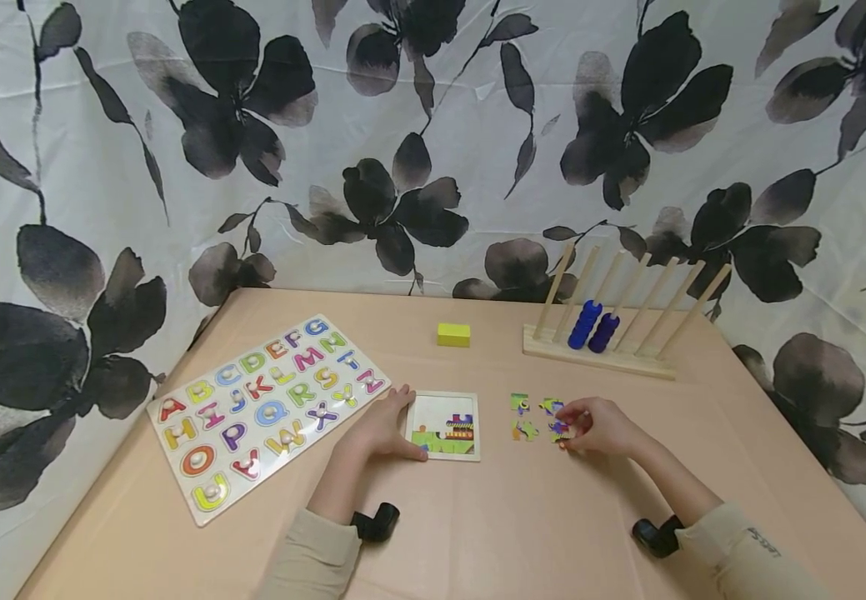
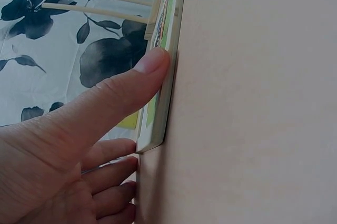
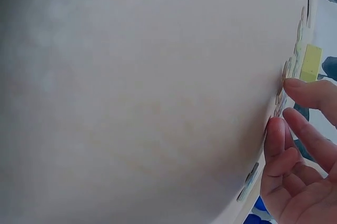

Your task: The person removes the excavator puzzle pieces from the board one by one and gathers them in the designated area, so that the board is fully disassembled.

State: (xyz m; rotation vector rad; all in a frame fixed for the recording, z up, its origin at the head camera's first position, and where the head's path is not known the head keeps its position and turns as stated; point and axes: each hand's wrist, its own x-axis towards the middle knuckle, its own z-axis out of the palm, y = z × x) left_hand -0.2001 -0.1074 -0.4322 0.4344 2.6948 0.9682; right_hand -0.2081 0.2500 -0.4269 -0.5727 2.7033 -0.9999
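Note:
A small white-framed jigsaw puzzle point(image 1: 443, 456) lies on the table, its picture partly filled along the bottom and right with green ground and a red-and-purple building. My left hand point(image 1: 378, 427) holds its left side, the thumb along the near edge and the fingers at the far left corner. In the left wrist view the thumb point(image 2: 121, 90) lies on the frame's rim. Right of the puzzle are several loose jigsaw pieces point(image 1: 526, 430), green, yellow and purple. My right hand point(image 1: 599, 427) pinches a jigsaw piece point(image 3: 280, 90) between thumb and index finger, low over the table.
A white alphabet board point(image 1: 260, 408) with colourful knobbed letters lies at the left. Behind the puzzle is a yellow block point(image 1: 453, 335). A wooden peg rack point(image 1: 598, 358) with blue beads on two pegs stands at the back right. Floral cloth point(image 1: 478, 150) hangs behind the table.

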